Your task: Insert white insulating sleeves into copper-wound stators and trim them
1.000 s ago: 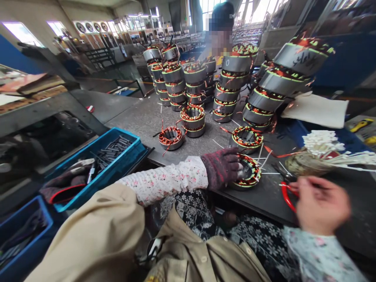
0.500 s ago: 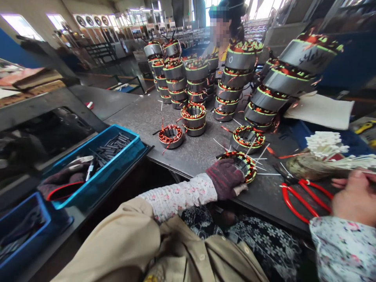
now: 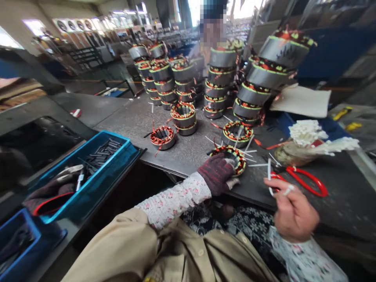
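On the grey workshop bench (image 3: 194, 150), left fingers (image 3: 225, 169) hold a wound ring (image 3: 241, 166), right fingers (image 3: 275, 183) a white tie (image 3: 269, 170).

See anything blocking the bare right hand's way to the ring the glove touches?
Nothing bulky shows, only thin white ties right of the ring. The pliers lie just beyond the right hand, seemingly off that path. The left hand covers the ring's near-left part.

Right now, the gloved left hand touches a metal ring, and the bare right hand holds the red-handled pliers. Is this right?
No: the head view shows the right hand holding a white strip; the red-handled pliers lie on the table. The left hand does touch the ring.
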Available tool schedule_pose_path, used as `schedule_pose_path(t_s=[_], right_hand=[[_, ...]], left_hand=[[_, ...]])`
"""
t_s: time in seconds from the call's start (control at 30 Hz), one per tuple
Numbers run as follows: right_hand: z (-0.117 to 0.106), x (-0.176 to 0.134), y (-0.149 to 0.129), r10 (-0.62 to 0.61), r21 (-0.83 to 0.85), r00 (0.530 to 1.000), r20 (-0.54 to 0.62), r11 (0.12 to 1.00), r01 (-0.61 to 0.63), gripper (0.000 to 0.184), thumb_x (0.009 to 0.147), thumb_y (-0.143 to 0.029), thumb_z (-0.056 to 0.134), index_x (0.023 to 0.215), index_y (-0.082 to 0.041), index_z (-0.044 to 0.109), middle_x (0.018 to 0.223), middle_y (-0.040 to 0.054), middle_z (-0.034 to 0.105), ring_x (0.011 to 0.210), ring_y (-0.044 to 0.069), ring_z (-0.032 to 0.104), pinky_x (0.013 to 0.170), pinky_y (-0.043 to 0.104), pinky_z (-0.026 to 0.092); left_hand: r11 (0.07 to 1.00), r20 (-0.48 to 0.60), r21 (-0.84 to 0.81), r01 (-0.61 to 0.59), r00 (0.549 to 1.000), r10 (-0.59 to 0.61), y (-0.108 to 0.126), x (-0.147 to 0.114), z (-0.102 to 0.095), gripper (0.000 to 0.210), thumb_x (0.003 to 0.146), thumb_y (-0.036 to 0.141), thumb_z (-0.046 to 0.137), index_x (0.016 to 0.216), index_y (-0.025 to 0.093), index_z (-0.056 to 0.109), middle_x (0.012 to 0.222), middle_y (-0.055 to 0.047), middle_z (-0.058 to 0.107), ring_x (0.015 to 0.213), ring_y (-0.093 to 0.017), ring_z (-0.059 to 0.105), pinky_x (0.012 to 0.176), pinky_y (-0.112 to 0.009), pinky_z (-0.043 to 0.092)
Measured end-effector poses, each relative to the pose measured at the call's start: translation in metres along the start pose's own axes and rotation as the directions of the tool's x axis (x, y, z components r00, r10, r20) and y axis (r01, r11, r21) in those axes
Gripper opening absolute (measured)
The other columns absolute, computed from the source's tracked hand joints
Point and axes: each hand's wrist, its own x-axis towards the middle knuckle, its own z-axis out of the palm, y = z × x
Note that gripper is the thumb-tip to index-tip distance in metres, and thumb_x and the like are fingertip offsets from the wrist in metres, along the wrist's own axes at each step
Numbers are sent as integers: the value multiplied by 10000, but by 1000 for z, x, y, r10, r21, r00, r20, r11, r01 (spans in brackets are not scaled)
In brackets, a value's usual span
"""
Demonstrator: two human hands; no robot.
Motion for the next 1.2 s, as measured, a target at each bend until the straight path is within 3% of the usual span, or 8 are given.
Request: schedule_pose_path(t_s=[0.1, 0.23, 0.4, 0.6, 0.73, 0.9, 1.03, 1.2], right_hand=[[-3, -15, -4, -47, -32, 995, 93, 998, 51, 204, 923, -271, 517, 850, -234, 704, 780, 34, 740, 645, 178, 677, 643, 333, 548], [-3, -23, -14, 85, 30, 982, 169, 995, -92, 297, 958, -326, 480, 777, -233, 695, 699, 16, 709, 547, 143, 592, 569, 305, 496], [2, -15, -17, 149, 124, 962, 228, 976, -180, 337, 971, -373, 484, 757, -227, 699, 687, 11, 700, 541, 137, 569, 549, 298, 451], [33, 3, 0, 274, 101, 922, 274, 945, -311, 371, 953, -422, 518, 684, -216, 670, 621, 4, 663, 573, 142, 589, 588, 292, 467], [54, 14, 2, 242, 169, 951, 194, 946, -275, 304, 942, -402, 554, 719, -224, 659, 711, 11, 689, 665, 152, 635, 660, 312, 514], [44, 12, -10, 251, 129, 956, 154, 954, -271, 231, 863, -390, 689, 695, -231, 674, 771, 23, 688, 692, 154, 636, 655, 322, 542], [45, 5, -18, 393, 324, 898, 197, 839, -438, 273, 878, -465, 690, 791, -207, 701, 795, 26, 713, 596, 115, 642, 556, 272, 571], [62, 8, -14, 366, 476, 924, 109, 797, -372, 317, 826, -506, 750, 745, -208, 676, 803, 30, 731, 703, 153, 711, 649, 314, 640]], left_hand=[[1000, -137, -11, 20, 990, -21, -1, -3, 3, 277, 908, 400, 674, 1049, 163, 647, 1244, -107, 696, 1187, -235, 645, 1200, -472, 404], [999, -204, -52, -4, 979, -7, -5, -2, 11, 254, 858, 342, 732, 996, 159, 624, 1162, -104, 716, 1143, -248, 667, 1178, -492, 426], [992, -230, -122, -11, 973, -17, -5, -2, 12, 611, 857, 281, 714, 1379, 111, 445, 1176, -107, 700, 1168, -251, 661, 1155, -469, 455], [997, -216, -75, 9, 976, -25, -7, -2, 18, 678, 910, 392, 610, 1468, 126, 333, 1397, -174, 569, 1386, -327, 512, 1185, -503, 409], [997, -301, -51, -57, 953, 39, -10, -2, 22, 654, 922, 387, 584, 1465, 124, 330, 1399, -172, 572, 1354, -295, 544, 1161, -460, 451], [973, -293, -230, -37, 956, -33, -12, -6, 21, 651, 956, 455, 565, 1496, 196, 311, 1436, -139, 545, 1381, -271, 523, 1127, -437, 509], [901, -275, -433, -38, 957, -92, -11, -9, 27, 653, 975, 443, 539, 1524, 229, 258, 1522, -151, 451, 1319, -247, 586, 1044, -387, 576], [779, -252, -626, -49, 957, -143, -10, -6, 36, 567, 1016, 382, 441, 1521, 228, 236, 1520, -158, 431, 1186, -192, 675, 969, -337, 610]])
